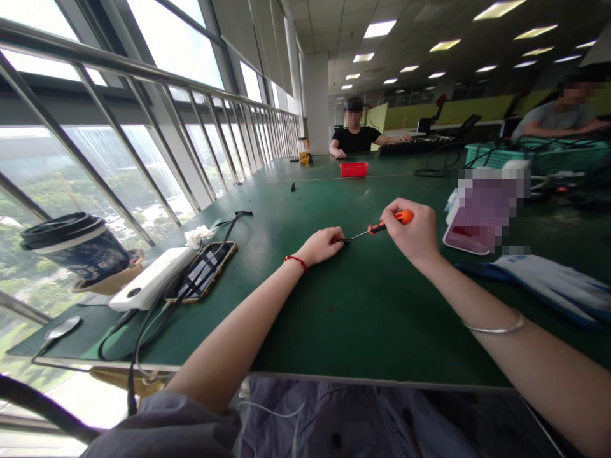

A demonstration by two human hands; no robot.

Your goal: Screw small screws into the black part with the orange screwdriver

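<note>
In my right hand (414,230) is a screwdriver (377,227) with an orange and black handle, the fingers wrapped round it. Its thin metal shaft slants down to the left. The tip meets a small black part (346,241) that lies at the green table top. My left hand (324,245) pinches this part between its fingertips, which hide some of it; its exact kind is too small to make out. A red cord circles my left wrist, and a silver bangle my right.
Left of my arm lie a white power bank (153,280), a phone (203,270) with cables, and a cup (79,248). Gloves (548,280) and a pink-purple box (487,210) lie right. Farther off are a red tray (354,170), a green basket (496,156) and two people.
</note>
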